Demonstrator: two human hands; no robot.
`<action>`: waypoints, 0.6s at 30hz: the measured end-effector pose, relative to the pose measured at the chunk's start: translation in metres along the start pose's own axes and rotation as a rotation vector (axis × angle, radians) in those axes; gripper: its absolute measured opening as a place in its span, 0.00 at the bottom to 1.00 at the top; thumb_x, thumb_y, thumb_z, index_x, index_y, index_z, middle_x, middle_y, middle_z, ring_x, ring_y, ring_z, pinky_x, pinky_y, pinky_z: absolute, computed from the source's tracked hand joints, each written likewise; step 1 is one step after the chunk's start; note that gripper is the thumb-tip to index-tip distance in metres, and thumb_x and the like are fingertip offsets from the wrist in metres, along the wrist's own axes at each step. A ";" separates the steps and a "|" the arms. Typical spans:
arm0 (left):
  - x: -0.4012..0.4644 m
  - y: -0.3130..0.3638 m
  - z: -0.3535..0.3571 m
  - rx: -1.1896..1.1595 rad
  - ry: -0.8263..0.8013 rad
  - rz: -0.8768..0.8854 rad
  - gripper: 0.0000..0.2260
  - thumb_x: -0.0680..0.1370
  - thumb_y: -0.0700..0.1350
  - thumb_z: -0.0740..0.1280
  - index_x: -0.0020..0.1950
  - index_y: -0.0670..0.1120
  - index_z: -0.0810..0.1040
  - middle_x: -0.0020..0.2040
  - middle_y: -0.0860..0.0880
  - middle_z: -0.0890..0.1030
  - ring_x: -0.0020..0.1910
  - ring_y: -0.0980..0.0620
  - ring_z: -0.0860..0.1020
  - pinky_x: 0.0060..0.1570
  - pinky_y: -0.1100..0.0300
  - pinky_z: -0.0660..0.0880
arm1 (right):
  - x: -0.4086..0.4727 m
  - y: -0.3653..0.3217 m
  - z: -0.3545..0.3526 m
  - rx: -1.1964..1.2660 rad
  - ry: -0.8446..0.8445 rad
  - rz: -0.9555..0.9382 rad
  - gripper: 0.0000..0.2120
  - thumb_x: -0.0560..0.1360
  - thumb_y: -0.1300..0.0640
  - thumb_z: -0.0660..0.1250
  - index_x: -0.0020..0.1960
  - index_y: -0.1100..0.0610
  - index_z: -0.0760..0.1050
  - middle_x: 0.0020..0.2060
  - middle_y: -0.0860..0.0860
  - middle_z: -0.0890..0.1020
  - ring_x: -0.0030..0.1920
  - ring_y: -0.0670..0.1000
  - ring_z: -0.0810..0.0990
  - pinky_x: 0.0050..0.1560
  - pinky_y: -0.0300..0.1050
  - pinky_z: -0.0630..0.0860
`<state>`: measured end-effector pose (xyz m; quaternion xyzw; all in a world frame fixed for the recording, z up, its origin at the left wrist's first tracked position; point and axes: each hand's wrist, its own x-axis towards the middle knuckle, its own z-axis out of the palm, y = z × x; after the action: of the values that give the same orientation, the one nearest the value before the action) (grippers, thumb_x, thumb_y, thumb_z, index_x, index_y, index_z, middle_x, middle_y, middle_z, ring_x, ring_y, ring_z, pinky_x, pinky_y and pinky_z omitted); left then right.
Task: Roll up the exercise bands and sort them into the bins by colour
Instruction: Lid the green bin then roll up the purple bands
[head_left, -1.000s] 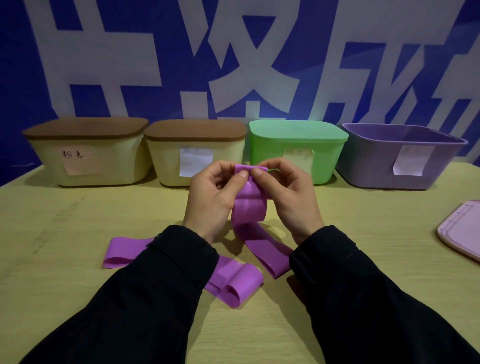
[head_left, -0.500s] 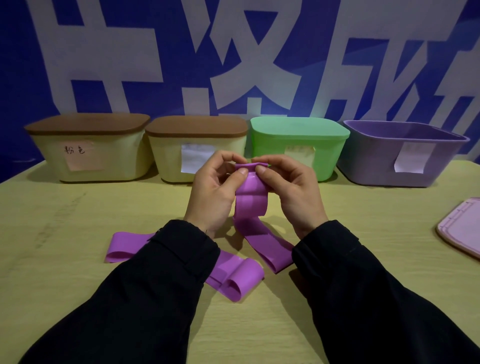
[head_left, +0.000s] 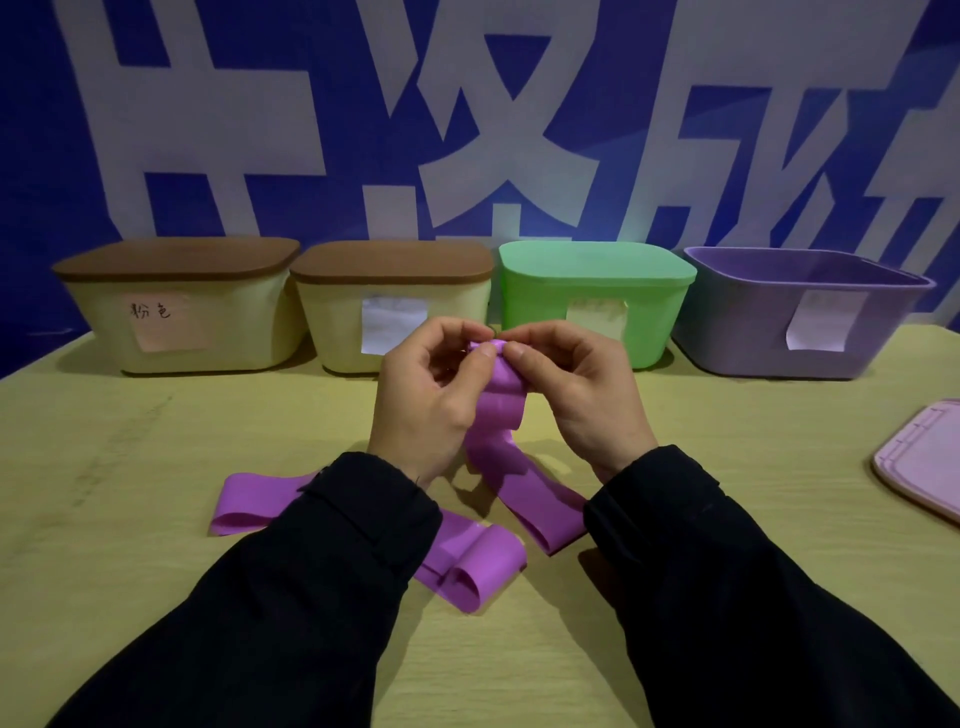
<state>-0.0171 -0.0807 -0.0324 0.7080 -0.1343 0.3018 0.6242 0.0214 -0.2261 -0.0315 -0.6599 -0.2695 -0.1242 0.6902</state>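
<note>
Fingers: both thumbs and forefingers (head_left: 487, 351) pinch the top end of a purple band (head_left: 498, 410), curled tight round it where the roll is starting.
Left hand: the left hand (head_left: 423, 395) grips that end from the left, thumb tip pressed on the fold.
Right hand: the right hand (head_left: 574, 387) grips it from the right, its thumb touching the left one.
Held band: it is lifted above the middle of the tabletop (head_left: 130, 467); the rest hangs down, and its tail lies on the surface near the right sleeve.
Loose bands: more purple band (head_left: 467, 566) lies nearer, partly under the left sleeve, with one end (head_left: 249, 501) sticking out to the left. I cannot tell how many pieces that is.
Bins: four stand in a row at the far edge. The purple bin (head_left: 753, 332) on the far right is open; the green bin (head_left: 592, 306) and the two cream bins (head_left: 176, 322) to its left have lids on.
Lid: a pinkish lid (head_left: 924, 457) lies at the right edge.
Risk: the roll looks barely begun. I judge the springy strip could slip from the pinch and unwind, or wind crooked if one thumb leads.
Risk: the dragging tail may catch the loose bands and pull them along.
</note>
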 end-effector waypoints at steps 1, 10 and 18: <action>0.000 0.001 0.001 0.003 0.010 -0.008 0.03 0.79 0.39 0.69 0.51 0.44 0.81 0.46 0.51 0.83 0.45 0.56 0.81 0.46 0.62 0.79 | 0.000 0.000 0.000 -0.013 -0.006 -0.017 0.05 0.78 0.65 0.70 0.50 0.57 0.82 0.43 0.53 0.86 0.45 0.50 0.84 0.47 0.45 0.80; 0.002 0.002 0.002 0.012 0.003 -0.056 0.07 0.80 0.36 0.68 0.53 0.48 0.81 0.47 0.53 0.84 0.47 0.56 0.83 0.48 0.61 0.80 | -0.001 0.001 0.000 -0.018 -0.005 -0.038 0.10 0.78 0.67 0.68 0.51 0.53 0.83 0.45 0.57 0.87 0.49 0.57 0.85 0.52 0.55 0.82; 0.002 0.001 0.001 0.046 0.032 -0.043 0.10 0.79 0.34 0.69 0.48 0.49 0.82 0.44 0.54 0.85 0.46 0.56 0.83 0.50 0.58 0.81 | -0.001 0.001 0.002 0.097 0.018 0.077 0.09 0.76 0.66 0.71 0.53 0.56 0.82 0.39 0.52 0.86 0.42 0.47 0.84 0.45 0.41 0.79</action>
<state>-0.0158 -0.0815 -0.0304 0.7199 -0.1021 0.3028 0.6161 0.0206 -0.2244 -0.0324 -0.6343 -0.2434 -0.0905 0.7281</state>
